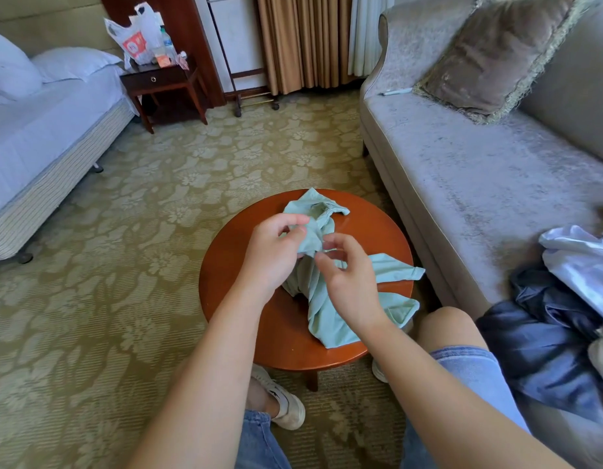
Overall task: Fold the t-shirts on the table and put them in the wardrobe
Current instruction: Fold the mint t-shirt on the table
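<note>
The left hand (pixel 273 252) has a bunch of the mint-green t-shirt (pixel 330 319) gripped between thumb and curled fingers, lifting that part a little off the round wooden desk (pixel 232 282). The right hand (pixel 351 282) hovers just beside it, fingers curled, thumb and forefinger close to the same gather of cloth. From where I stand I cannot tell whether it has hold of the fabric or is only reaching for it.

The rest of the shirt lies rumpled and twisted across the desk, one corner hanging past the edge nearest the sofa (pixel 462 184).

As for progress, I'd say this is the very start: the shirt shows no flat fold anywhere and needs spreading out first. A heap of clothes (pixel 537 340), dark blue and white, sits on the sofa beside the person's knee, unfolded too. No wardrobe is in sight from here, so putting away is all left to do.

For writing, only the plastic bag (pixel 134 42) on the nightstand (pixel 158 79) offers anything: an orange patch with a white mark, too small to read.
</note>
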A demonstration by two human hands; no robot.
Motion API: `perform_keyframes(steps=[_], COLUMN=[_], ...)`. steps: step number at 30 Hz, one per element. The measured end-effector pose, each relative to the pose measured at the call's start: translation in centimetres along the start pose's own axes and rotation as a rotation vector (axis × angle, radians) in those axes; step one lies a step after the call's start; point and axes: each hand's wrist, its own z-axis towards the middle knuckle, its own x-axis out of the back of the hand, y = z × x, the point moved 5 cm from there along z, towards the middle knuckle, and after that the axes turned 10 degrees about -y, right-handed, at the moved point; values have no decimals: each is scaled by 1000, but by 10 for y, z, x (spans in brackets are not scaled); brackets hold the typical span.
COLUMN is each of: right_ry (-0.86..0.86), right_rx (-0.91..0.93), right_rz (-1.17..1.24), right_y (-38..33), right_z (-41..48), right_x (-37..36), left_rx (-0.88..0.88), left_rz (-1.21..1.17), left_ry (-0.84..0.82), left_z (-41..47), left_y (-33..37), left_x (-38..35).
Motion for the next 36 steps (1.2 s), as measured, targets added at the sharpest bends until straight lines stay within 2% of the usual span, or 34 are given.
perform_keyframes(steps=[5, 11, 16, 20, 22, 25, 28, 31, 33, 36], right_ry=[-107, -69, -328, -506, -497, -362, -200, -119, -165, -330], right_rx=[18, -17, -46, -71, -58, -51, 9, 160, 234, 218], right_rz=[7, -26, -140, -316, -458, -608, -539, -469, -451, -367], right_y=[0, -2, -23, -37, -42, -61, -110, -169, -187, -166], right_z=[3, 13, 32, 48, 59, 82, 107, 128, 133, 120], right_x=[-11, -7, -6, -2, -2, -1, -2, -5, -7, -8], left_rx=[36, 39, 45, 6, -19, -56, -123, -228, -285, -253], left_rz=[-225, -366, -517, -621, -625, -626, -619, -644, -606, -500], left_ry=[-40, 30, 250, 347, 389, 431, 487, 565, 618, 665], left_z=[-3, -9, -12, -5, 2, 13, 21, 21, 17, 12], left_y=[6, 10, 5, 15, 26, 50, 84, 117, 127, 115], left_x=[-1, 9, 31, 57, 74, 94, 115, 143, 160, 167])
